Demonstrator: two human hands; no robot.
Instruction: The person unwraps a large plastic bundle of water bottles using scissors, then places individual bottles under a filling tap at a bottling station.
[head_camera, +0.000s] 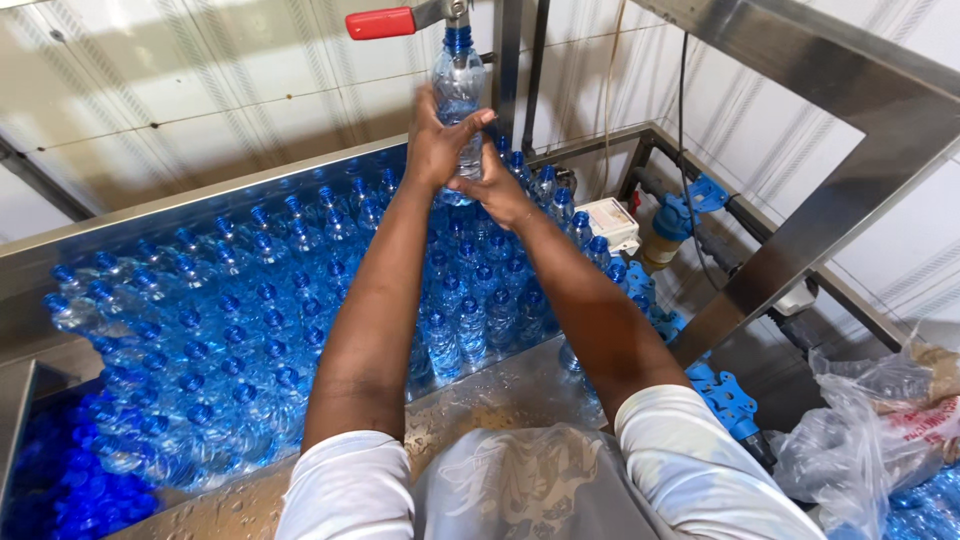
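Stainless steel forms the long wet tray (520, 395) in front of me, running from lower left to upper right along a pale tiled wall (200, 90). Standing upright in this tray, packed cap to cap, is a dense field of small clear plastic bottles with blue screw caps (220, 330). A slanted square-section steel frame member (830, 200) crosses the right side. Below it, at the lower right, lies a crumpled clear plastic bag (860, 430). Blue plastic pipe clamps (725, 400) sit along the tray's right edge.

Both my arms extend forward over the tray. My left hand (435, 150) wraps its fingers around the body of one clear plastic bottle with a blue cap (458, 85), which is raised upright above the others, near the wall. My right hand (500, 192) is closed on the lower part of the same bottle, just beneath the left hand and touching it. The bottle's cap sits directly under a metal capping head (457, 12), whose red-handled lever (382, 22) points to the left.
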